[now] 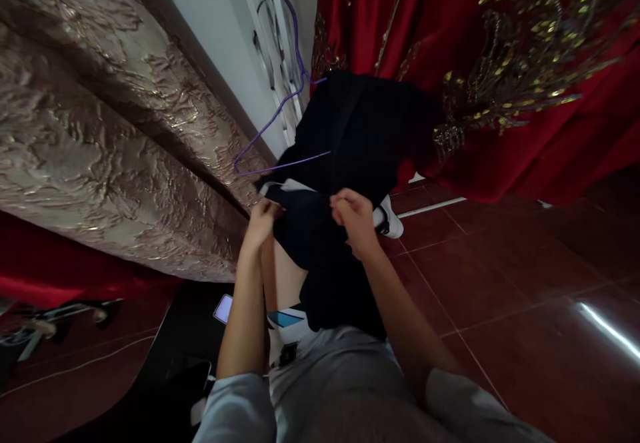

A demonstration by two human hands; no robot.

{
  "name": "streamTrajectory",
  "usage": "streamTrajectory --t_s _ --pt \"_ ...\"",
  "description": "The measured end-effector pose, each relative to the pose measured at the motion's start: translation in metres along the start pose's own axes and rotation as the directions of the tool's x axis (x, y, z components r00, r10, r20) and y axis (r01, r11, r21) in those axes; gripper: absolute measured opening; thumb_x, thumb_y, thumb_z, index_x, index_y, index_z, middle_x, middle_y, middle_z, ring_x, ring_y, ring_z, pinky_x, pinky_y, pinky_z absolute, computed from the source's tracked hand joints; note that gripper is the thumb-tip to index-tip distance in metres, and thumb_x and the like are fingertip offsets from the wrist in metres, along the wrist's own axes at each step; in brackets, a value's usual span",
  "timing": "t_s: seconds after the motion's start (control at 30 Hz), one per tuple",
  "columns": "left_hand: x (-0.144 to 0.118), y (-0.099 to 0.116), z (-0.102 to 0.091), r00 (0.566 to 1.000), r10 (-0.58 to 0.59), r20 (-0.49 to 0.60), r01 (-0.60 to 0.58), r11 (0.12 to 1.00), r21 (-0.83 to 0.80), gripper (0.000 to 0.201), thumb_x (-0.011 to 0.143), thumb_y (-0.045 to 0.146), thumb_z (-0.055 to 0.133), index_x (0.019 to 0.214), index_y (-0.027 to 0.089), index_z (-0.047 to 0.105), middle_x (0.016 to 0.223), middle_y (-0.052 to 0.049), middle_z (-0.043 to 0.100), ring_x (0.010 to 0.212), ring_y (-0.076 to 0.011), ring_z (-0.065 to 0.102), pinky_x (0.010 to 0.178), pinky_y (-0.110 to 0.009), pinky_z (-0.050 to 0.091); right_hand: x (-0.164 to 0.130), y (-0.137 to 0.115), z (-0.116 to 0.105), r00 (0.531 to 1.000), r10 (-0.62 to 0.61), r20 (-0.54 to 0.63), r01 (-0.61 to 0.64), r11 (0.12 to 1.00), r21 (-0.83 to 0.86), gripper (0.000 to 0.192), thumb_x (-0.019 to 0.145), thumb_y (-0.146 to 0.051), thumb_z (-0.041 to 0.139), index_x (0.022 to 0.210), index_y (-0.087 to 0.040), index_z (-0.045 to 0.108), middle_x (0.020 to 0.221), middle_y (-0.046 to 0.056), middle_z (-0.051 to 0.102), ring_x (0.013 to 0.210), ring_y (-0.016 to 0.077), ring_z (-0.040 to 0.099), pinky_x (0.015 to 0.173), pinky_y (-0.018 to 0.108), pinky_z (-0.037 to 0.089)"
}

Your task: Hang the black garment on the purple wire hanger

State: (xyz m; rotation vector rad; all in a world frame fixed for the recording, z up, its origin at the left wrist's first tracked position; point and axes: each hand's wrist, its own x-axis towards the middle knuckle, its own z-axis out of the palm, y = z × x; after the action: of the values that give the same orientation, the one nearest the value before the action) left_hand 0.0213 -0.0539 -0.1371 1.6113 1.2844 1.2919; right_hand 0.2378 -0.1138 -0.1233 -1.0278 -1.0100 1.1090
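Both hands grip a black garment that hangs in front of me. My left hand pinches its edge near a white trim. My right hand is closed on the cloth a little to the right. A purple wire hanger sticks out of the garment's left side, its hook up near a white frame.
A gold brocade fabric hangs at the left. A red garment with gold embroidery hangs at the right. The floor is dark red tile. A white shoe shows below the black cloth. A phone lies low at the left.
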Motion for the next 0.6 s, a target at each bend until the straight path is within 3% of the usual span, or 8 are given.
streamTrajectory --t_s 0.1,0.2,0.3,0.37,0.47,0.53,0.6 --pt "-0.01 0.017 0.011 0.986 0.03 0.165 -0.054 0.989 0.14 0.02 0.087 0.027 0.07 0.072 0.016 0.063 0.066 0.001 0.059 0.064 -0.0133 0.052 0.064 -0.025 0.041 -0.012 0.019 -0.034 0.972 0.061 -0.228 -0.064 0.998 -0.004 0.027 0.079 -0.038 0.065 0.066 -0.022 0.048 0.056 -0.004 0.04 0.051 0.0106 0.035 0.05 0.026 0.026" --pt "-0.014 0.05 0.021 0.95 0.14 0.278 -0.193 0.966 0.173 0.02 0.098 0.032 0.058 0.087 0.017 0.067 0.079 -0.001 0.063 0.074 -0.0153 0.056 0.073 -0.027 0.045 -0.02 0.02 -0.048 0.951 -0.115 -0.287 0.054 0.976 -0.21 0.021 0.079 -0.036 0.07 0.074 -0.021 0.057 0.07 0.001 0.055 0.065 0.0145 0.05 0.063 0.029 0.042" --pt "-0.021 0.087 0.036 0.912 0.26 0.316 -0.271 0.963 -0.011 0.02 0.101 0.037 0.057 0.1 0.02 0.068 0.093 -0.004 0.067 0.087 -0.0173 0.063 0.084 -0.029 0.05 -0.022 0.002 -0.04 0.95 -0.308 -0.054 0.27 0.897 -0.35 0.027 0.083 -0.037 0.073 0.105 -0.022 0.068 0.106 0.007 0.069 0.105 0.0221 0.062 0.097 0.038 0.049" --pt "-0.024 0.108 0.044 0.871 0.368 0.325 -0.362 0.928 -0.082 0.019 0.101 0.038 0.06 0.102 0.022 0.069 0.106 -0.007 0.068 0.103 -0.0201 0.065 0.097 -0.033 0.051 -0.019 -0.015 -0.027 0.954 -0.242 0.179 0.278 0.935 -0.219 0.039 0.085 -0.039 0.073 0.12 -0.023 0.066 0.124 0.007 0.068 0.119 0.0238 0.061 0.108 0.04 0.047" --pt "-0.02 0.123 0.047 0.829 0.498 0.254 -0.501 0.863 -0.058 0.022 0.1 0.041 0.061 0.101 0.021 0.07 0.126 -0.009 0.065 0.126 -0.0249 0.06 0.114 -0.042 0.045 -0.013 -0.035 -0.006 0.916 -0.006 0.401 -0.007 0.999 0.032 0.037 0.082 -0.04 0.077 0.113 -0.022 0.068 0.114 0.006 0.072 0.104 0.0216 0.068 0.095 0.034 0.056" --pt "-0.016 0.12 0.043 0.845 0.472 0.251 -0.469 0.88 -0.074 0.031 0.103 0.049 0.055 0.105 0.021 0.068 0.124 -0.01 0.067 0.123 -0.0253 0.063 0.11 -0.044 0.05 -0.007 -0.047 0.003 0.871 0.198 0.449 -0.259 0.963 0.078 0.03 0.076 -0.037 0.081 0.097 -0.019 0.07 0.095 0.005 0.073 0.085 0.0192 0.069 0.077 0.03 0.058" --pt "-0.015 0.107 0.037 0.869 0.384 0.313 -0.368 0.923 -0.112 0.046 0.104 0.06 0.043 0.105 0.021 0.068 0.108 -0.01 0.071 0.109 -0.0244 0.07 0.098 -0.042 0.058 -0.004 -0.06 0.004 0.812 0.362 0.459 -0.441 0.894 0.074 0.026 0.073 -0.035 0.083 0.086 -0.018 0.068 0.079 0.004 0.07 0.07 0.0174 0.066 0.062 0.028 0.056"
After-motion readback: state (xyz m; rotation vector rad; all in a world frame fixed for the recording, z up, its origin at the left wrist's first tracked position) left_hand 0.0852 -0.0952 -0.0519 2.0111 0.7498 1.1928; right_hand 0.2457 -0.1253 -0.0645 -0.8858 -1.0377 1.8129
